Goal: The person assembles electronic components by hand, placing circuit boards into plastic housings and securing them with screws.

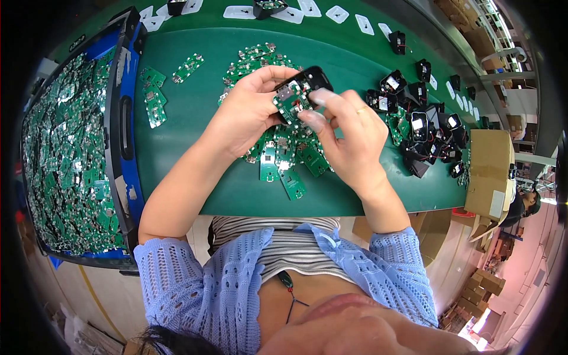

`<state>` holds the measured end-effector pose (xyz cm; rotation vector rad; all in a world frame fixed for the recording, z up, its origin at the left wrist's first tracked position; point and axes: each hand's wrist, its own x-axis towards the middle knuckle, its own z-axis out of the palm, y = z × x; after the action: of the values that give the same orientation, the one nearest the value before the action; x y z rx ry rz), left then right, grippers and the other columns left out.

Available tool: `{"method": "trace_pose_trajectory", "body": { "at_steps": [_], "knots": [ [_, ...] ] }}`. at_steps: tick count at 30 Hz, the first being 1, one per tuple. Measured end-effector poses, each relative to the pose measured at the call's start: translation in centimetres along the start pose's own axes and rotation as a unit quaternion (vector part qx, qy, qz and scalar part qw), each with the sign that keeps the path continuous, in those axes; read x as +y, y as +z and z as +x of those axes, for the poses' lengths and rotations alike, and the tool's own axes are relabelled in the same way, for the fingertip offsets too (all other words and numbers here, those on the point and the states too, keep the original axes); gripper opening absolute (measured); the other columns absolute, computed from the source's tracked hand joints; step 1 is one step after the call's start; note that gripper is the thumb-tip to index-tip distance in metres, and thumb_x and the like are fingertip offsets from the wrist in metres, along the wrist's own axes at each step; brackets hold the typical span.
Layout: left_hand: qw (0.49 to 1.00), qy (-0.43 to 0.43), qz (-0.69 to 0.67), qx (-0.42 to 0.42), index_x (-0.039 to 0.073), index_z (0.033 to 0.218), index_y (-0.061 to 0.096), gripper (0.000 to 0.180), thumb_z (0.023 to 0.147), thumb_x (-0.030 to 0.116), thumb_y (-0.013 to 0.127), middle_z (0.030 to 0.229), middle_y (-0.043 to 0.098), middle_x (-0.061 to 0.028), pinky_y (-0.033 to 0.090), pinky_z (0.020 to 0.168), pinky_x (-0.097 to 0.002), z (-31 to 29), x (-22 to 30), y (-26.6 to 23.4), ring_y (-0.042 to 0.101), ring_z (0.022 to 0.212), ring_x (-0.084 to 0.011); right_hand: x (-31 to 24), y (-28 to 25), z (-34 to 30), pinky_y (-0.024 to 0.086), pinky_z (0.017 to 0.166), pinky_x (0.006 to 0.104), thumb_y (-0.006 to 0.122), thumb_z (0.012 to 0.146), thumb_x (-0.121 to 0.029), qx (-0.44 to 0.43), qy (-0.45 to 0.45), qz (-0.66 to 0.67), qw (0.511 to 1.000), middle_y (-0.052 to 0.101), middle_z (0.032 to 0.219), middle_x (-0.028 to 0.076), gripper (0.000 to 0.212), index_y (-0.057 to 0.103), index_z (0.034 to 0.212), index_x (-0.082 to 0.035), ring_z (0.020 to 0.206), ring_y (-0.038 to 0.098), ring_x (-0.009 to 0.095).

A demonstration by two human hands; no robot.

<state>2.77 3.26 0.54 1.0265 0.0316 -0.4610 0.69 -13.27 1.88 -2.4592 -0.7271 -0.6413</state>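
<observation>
My left hand (pixel 251 103) is closed around a black plastic housing (pixel 318 78), tilted above the table's middle. A green circuit board (pixel 289 96) lies against the housing's open side. My right hand (pixel 350 127) reaches in from the right, thumb and forefinger bent together at the board's edge, beside a small red part (pixel 297 104). What those fingertips hold is too small to tell. Beneath both hands spreads a loose pile of green circuit boards (pixel 269 163). To the right of my right hand sits a heap of black housings (pixel 432 133), some showing thin red wires.
At the left stands a large blue-and-black crate (pixel 126 148) full of circuit boards. A few boards (pixel 155 97) lie between it and the pile. White flat pieces (pixel 337 14) line the green table's (pixel 177 171) far side. A cardboard box (pixel 489 171) stands at the right end.
</observation>
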Motion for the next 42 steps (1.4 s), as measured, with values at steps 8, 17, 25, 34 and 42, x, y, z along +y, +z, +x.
{"method": "trace_pose_trajectory", "body": {
  "at_steps": [8,17,25,34,42],
  "knots": [
    [0.994,0.086,-0.040,0.053,0.003,0.103,0.045,0.021,0.085,0.007,0.055,0.095,0.057,-0.0060,0.046,0.065,-0.0232,0.0,-1.5,0.8,0.055,0.079,-0.0101,2.4,2.1,0.8,0.044,0.049,0.0276,0.067,0.058,0.001,0.115,-0.179,0.112,0.971,0.055,0.079,0.005,0.032,0.063,0.088,-0.006,0.062,0.052,0.019],
    [0.987,0.150,-0.040,0.047,0.004,0.120,0.041,0.032,0.089,0.010,0.048,0.107,0.052,-0.0047,0.043,0.077,-0.0262,-0.9,-1.0,2.3,0.049,0.095,-0.0093,2.5,1.7,1.8,0.043,0.050,0.0291,0.068,0.063,-0.001,0.154,-0.149,0.034,0.976,0.055,0.075,0.005,0.024,0.059,0.085,-0.003,0.062,0.052,0.020],
    [0.991,0.134,0.018,0.018,0.006,0.125,0.040,0.034,0.093,0.018,0.043,0.116,0.047,-0.0024,0.041,0.082,-0.0282,-1.0,-1.7,2.1,0.045,0.102,-0.0095,2.2,1.6,2.1,0.044,0.051,0.0303,0.066,0.066,-0.001,0.129,-0.152,0.027,0.980,0.055,0.075,0.005,0.021,0.057,0.085,-0.004,0.063,0.052,0.021],
    [0.979,0.179,0.081,0.048,0.007,0.126,0.038,0.034,0.093,0.016,0.044,0.119,0.045,-0.0021,0.041,0.082,-0.0250,-0.7,-2.3,1.8,0.045,0.105,-0.0087,1.8,1.5,2.3,0.044,0.054,0.0313,0.064,0.066,0.006,0.070,-0.133,0.048,0.987,0.054,0.075,0.009,0.021,0.056,0.084,0.000,0.064,0.053,0.024],
    [0.960,0.267,0.071,0.054,0.002,0.117,0.042,0.030,0.091,0.015,0.050,0.108,0.052,-0.0035,0.044,0.074,-0.0217,0.6,-2.8,3.1,0.049,0.093,-0.0076,2.9,1.0,2.4,0.044,0.054,0.0318,0.062,0.067,0.006,0.059,-0.149,0.040,0.986,0.053,0.077,0.010,0.022,0.055,0.087,-0.001,0.066,0.052,0.025]
  ]
}}
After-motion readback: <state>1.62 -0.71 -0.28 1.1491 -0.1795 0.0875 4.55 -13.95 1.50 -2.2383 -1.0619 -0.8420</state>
